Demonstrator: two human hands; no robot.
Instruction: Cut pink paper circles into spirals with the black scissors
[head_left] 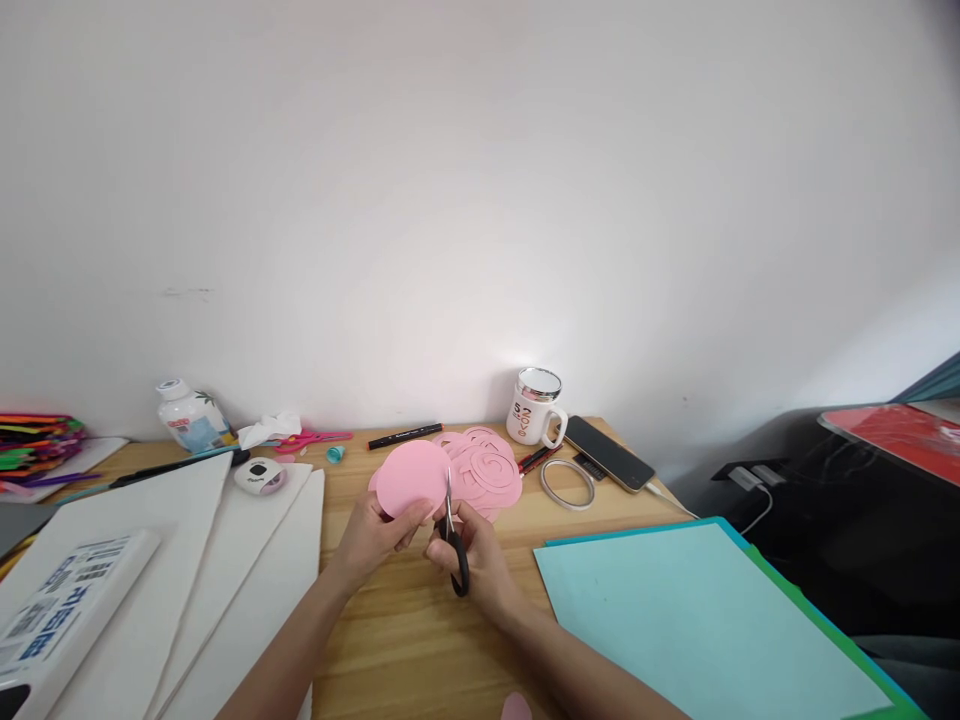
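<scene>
Over the wooden table, my left hand (377,530) pinches the lower edge of a round pink paper disc (411,480). My right hand (480,560) grips black-handled scissors (452,540), the blades pointing up along the disc's right edge. Whether the blades bite into the paper is hard to make out. Just behind my hands lies a pile of pink paper spirals (489,470). At the table's near edge a small pink paper piece (516,707) shows in part.
A white mug (534,405), a phone (609,452) and a roll of tape (568,484) stand at the back right. Coloured sheets (705,610) lie at the right, white boards (255,580) at the left. A black marker (405,437) rests near the wall.
</scene>
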